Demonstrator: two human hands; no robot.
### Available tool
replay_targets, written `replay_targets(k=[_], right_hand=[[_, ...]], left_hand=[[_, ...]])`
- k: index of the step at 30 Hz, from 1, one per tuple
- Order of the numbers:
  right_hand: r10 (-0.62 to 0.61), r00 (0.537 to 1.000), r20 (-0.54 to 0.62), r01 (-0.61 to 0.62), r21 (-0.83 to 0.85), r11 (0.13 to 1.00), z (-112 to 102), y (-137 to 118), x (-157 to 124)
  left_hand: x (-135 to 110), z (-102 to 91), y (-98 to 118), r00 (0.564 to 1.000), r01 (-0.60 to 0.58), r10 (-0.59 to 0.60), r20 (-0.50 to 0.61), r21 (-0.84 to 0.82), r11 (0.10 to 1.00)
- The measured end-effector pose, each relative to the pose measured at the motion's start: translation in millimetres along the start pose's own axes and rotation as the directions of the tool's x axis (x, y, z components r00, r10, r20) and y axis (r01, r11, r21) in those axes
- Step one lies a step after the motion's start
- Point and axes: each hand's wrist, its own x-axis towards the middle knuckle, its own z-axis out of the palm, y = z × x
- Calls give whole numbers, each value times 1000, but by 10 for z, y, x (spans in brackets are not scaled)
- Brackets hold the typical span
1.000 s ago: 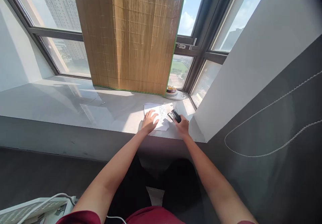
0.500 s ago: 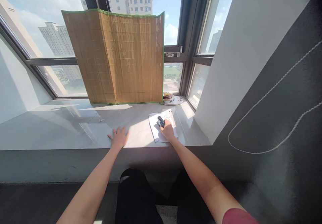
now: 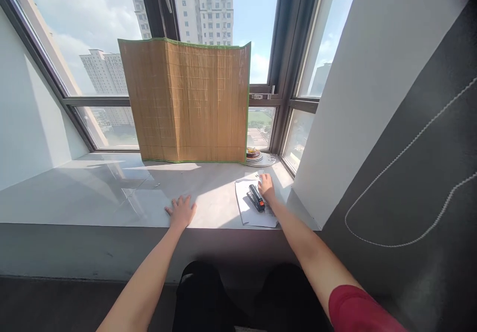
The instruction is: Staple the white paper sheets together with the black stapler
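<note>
A black stapler (image 3: 256, 198) with a red-orange end lies on white sheets of paper (image 3: 251, 216) at the right part of the windowsill. Just right of the stapler, my right hand (image 3: 267, 188) is over the upper right of the sheets, its fingers bent, thumb and fingertips apart, nothing visible in them. Small dark marks or bits show by its fingertips, too small to name. My left hand (image 3: 181, 211) rests flat on the pale sill (image 3: 212, 207), fingers spread, holding nothing.
A folded bamboo mat (image 3: 194, 103) with green edging stands upright against the window. Beside it, a stack of plates (image 3: 261, 159) sits in the corner. The sill's front edge runs below my hands. A beaded cord (image 3: 400, 160) hangs at the right wall.
My right hand has let go of the stapler, leaving it on the paper, and has moved to its right. My left hand stays on the sill. The view has shifted slightly.
</note>
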Motion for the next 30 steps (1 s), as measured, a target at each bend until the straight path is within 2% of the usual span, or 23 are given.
replay_targets(k=[6, 12, 17, 23, 26, 30], right_hand=[[-42, 984, 174, 43, -2, 999, 255, -153, 169], [-44, 969, 242, 56, -41, 998, 367, -373, 150], [-100, 953, 287, 122, -62, 991, 809, -813, 53], [-256, 902, 349, 279, -17, 960, 1385, -1329, 81], [-346, 854, 387, 365, 27, 931, 1603, -1497, 90], [-369, 841, 396, 379, 55, 924, 1768, -1610, 63]], left_hand=[[-6, 6, -7, 1000, -4, 4, 8, 6, 1000], [24, 77, -16, 1000, -9, 9, -23, -2, 1000], [1, 62, -4, 1000, -1, 0, -31, -15, 1000], [-37, 9, -1, 1000, -12, 11, -20, -28, 1000], [-42, -6, 6, 1000, -4, 4, -19, -25, 1000], [-41, -18, 18, 1000, 0, 0, -13, -24, 1000]])
